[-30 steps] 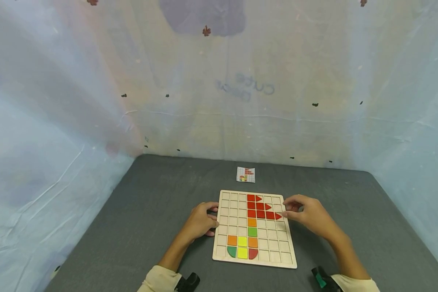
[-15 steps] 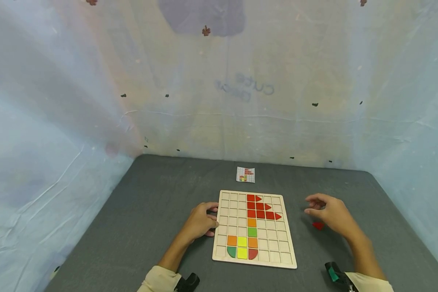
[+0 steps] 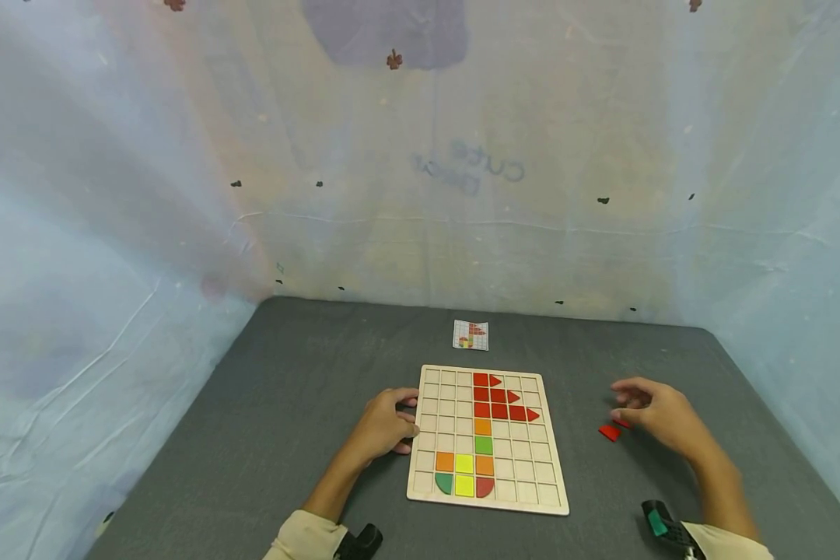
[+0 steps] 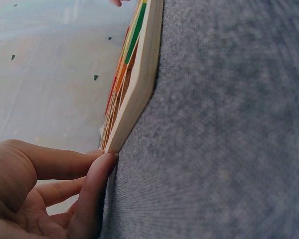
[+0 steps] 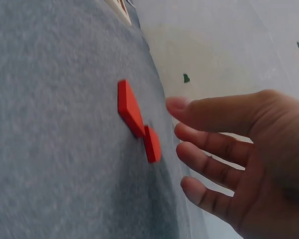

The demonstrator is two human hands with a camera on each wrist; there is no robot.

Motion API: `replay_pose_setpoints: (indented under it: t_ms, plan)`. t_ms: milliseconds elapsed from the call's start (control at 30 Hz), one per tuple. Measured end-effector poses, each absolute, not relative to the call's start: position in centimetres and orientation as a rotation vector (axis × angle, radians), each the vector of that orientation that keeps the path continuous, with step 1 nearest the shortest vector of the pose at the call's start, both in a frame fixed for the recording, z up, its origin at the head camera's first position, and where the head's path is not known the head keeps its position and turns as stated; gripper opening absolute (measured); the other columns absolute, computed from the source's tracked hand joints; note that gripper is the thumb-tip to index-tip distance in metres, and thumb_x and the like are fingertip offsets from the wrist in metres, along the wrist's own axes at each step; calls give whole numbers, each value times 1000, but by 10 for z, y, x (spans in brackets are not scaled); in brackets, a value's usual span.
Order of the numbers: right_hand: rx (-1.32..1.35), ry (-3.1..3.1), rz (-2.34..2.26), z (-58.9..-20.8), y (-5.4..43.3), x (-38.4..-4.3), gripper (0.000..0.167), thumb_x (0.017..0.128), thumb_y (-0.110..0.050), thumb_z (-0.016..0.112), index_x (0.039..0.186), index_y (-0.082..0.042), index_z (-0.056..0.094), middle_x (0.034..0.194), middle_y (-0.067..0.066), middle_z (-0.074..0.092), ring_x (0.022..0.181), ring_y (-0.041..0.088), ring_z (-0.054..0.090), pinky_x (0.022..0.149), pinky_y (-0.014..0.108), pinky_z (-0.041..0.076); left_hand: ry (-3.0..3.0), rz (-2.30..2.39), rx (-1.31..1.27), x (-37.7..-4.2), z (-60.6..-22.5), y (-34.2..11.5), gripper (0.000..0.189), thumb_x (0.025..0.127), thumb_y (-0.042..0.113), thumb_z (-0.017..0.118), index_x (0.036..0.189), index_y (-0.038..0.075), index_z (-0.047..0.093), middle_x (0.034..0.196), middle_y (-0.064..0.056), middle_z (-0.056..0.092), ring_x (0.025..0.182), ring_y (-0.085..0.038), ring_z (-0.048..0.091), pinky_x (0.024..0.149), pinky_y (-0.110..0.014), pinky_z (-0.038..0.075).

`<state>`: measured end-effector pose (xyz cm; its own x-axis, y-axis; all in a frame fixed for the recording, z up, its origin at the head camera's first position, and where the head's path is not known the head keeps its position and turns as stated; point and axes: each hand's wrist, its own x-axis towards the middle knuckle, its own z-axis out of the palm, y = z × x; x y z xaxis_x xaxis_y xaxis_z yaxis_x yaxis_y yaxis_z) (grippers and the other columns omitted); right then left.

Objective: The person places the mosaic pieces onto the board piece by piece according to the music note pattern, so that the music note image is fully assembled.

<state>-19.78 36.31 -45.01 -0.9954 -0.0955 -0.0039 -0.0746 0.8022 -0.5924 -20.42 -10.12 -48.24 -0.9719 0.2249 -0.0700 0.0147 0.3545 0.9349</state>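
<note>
A pale wooden grid board (image 3: 523, 471) lies on the dark grey cloth, with red, orange, green and yellow tiles set in its squares. My left hand (image 3: 385, 422) holds the board's left edge; in the left wrist view its thumb and forefinger (image 4: 65, 164) pinch the rim. To the right of the board, two loose red pieces (image 3: 610, 432) lie close together on the cloth. My right hand (image 3: 661, 414) hovers just above them with fingers loosely bent and apart. In the right wrist view nothing sits between its thumb and fingers, and both red pieces (image 5: 129, 108) show on the cloth.
Behind the board lies a small printed card (image 3: 471, 335) with a coloured grid pattern. The grey table (image 3: 308, 342) is bounded by hanging pale sheets (image 3: 420, 257) at the back and sides.
My right hand has moved from the board's right edge rightward to above the loose red pieces, uncovering them. The left hand and the board have stayed in place.
</note>
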Motion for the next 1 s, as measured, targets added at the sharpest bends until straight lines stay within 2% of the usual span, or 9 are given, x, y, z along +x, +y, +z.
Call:
replay_pose_setpoints:
  t_ms: [233, 500, 767, 1000]
  plan:
    - [-123, 2935, -929, -455, 373, -198, 51, 90, -23, 85, 132, -1, 69, 109, 7, 72, 88, 11, 64, 69, 31, 51, 2432, 1666, 211, -204, -482, -101, 64, 82, -9, 75, 145, -4, 60, 131, -19, 62, 101, -25, 69, 54, -36, 64]
    - [-140, 2916, -910, -459, 378, -200, 51, 87, -17, 87, 131, 0, 69, 108, 6, 73, 90, 13, 64, 68, 27, 50, 2444, 1658, 212, -205, -483, -102, 64, 82, -8, 75, 144, -3, 61, 131, -18, 62, 100, -23, 69, 54, -33, 64]
    - [-142, 2904, -920, -461, 378, -201, 47, 87, -12, 85, 130, 0, 70, 108, 6, 73, 87, 14, 65, 68, 28, 50, 2437, 1654, 203, -206, -483, -102, 64, 82, -7, 75, 144, -2, 61, 131, -17, 62, 102, -23, 69, 54, -33, 64]
    - [-132, 2905, -863, -460, 379, -200, 38, 89, -18, 84, 121, 1, 75, 104, 6, 73, 87, 15, 61, 68, 28, 49, 2417, 1662, 189, -206, -482, -102, 65, 82, -7, 75, 145, -1, 61, 132, -17, 62, 100, -22, 68, 55, -34, 64]
